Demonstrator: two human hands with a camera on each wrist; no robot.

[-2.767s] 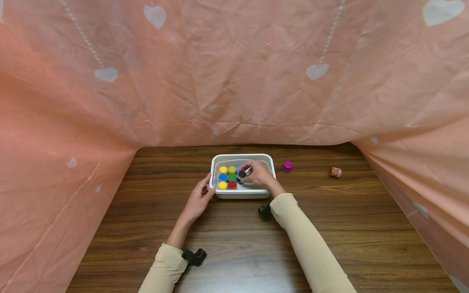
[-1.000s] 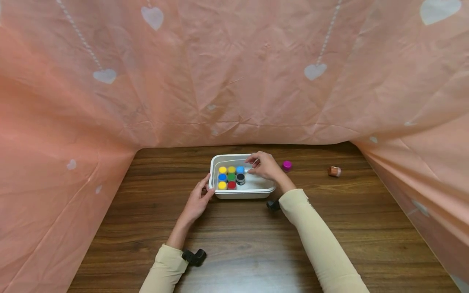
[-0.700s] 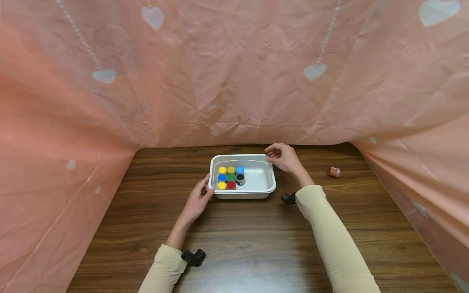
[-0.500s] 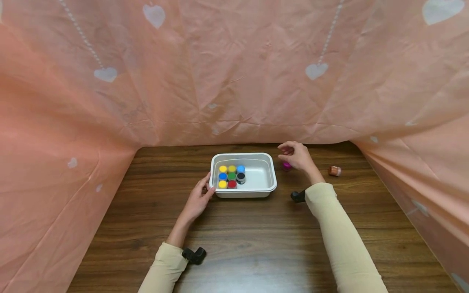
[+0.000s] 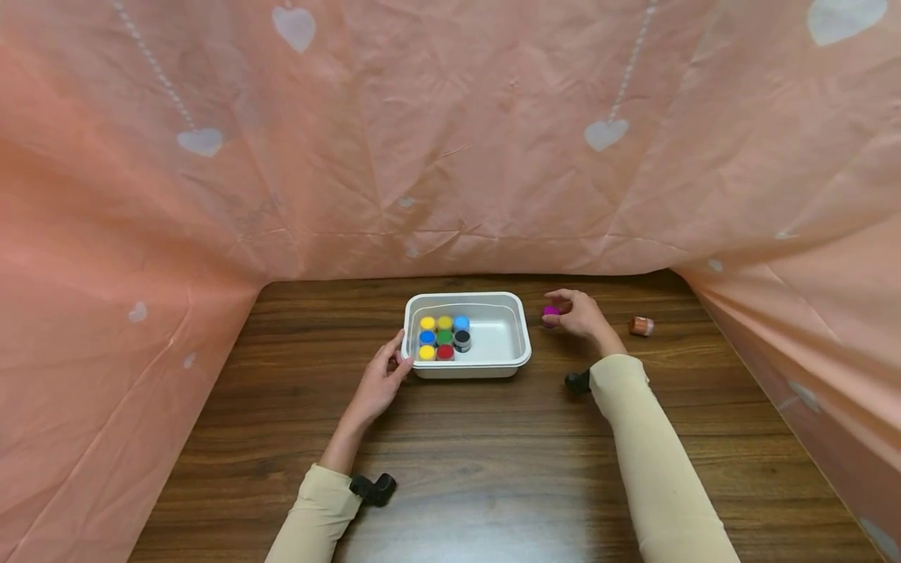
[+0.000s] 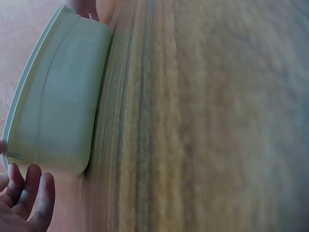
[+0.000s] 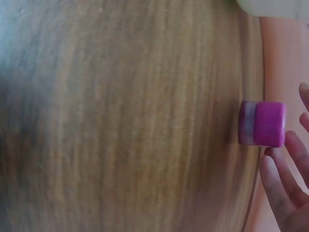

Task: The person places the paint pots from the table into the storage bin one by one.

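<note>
In the head view, a white plastic tub [image 5: 467, 374] stands on the wooden table. My left hand [image 5: 378, 385] holds its near left corner, thumb at the front and fingers along the left side. Small paint jars with yellow, blue, green, red and black [image 5: 461, 337] lids fill the tub's left part. To the right of the tub, my right hand [image 5: 580, 314] spreads its thumb and fingers around a purple-lidded paint jar [image 7: 268, 124]. That jar stands upright on the table. In the right wrist view, the fingertips [image 7: 292, 138] are right at its lid, with the thumb apart from it.
A jar of orange-brown paint [image 5: 641, 326] lies on its side farther right on the table [image 5: 464, 446]. A pink curtain [image 5: 450, 156] with white hearts hangs behind the table and along both sides.
My right hand let go of the black-lidded jar in the tub, moved right over the rim, and came down around the purple-lidded jar. My left hand stayed at the tub's corner.
</note>
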